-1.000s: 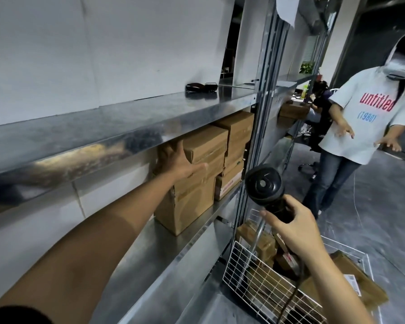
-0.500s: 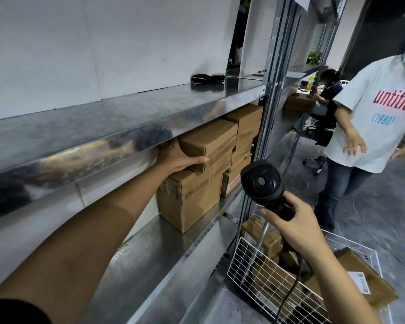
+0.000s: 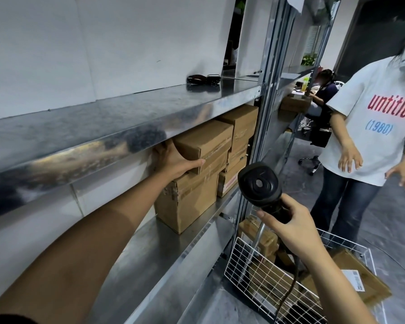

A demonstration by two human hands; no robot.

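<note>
Reaching left hand [image 3: 173, 160]: is gripping the near end of the top box [image 3: 204, 146], with the thumb lying along its front and the fingers going behind it, out of sight.
Top box: is sitting on a bigger carton [image 3: 189, 202] on the lower shelf [image 3: 164, 249], close under the lip of the upper shelf [image 3: 103, 146].
Risk at the lip: the gap is looking tight, so knuckles or the box's top edge are likely to be scraping the metal if the box is lifted while it is being pulled out.
Risk at the carton: a one-handed drag by one end is likely to be twisting the box, nudging the carton toward the shelf edge or bumping the neighbouring stack [image 3: 239, 146].
Right hand [image 3: 288, 225]: is clamping the handle of the scanner [image 3: 258, 183], held well apart from the left hand, so it is offering no support if the box tips.
Cable [image 3: 288, 298]: is hanging down beside the wire basket [image 3: 255, 272], where it could be snagging the mesh as the scanner is swung toward a label.
Bystander [image 3: 372, 136]: is standing near on the right, within reach of a box slipping outward.
</note>
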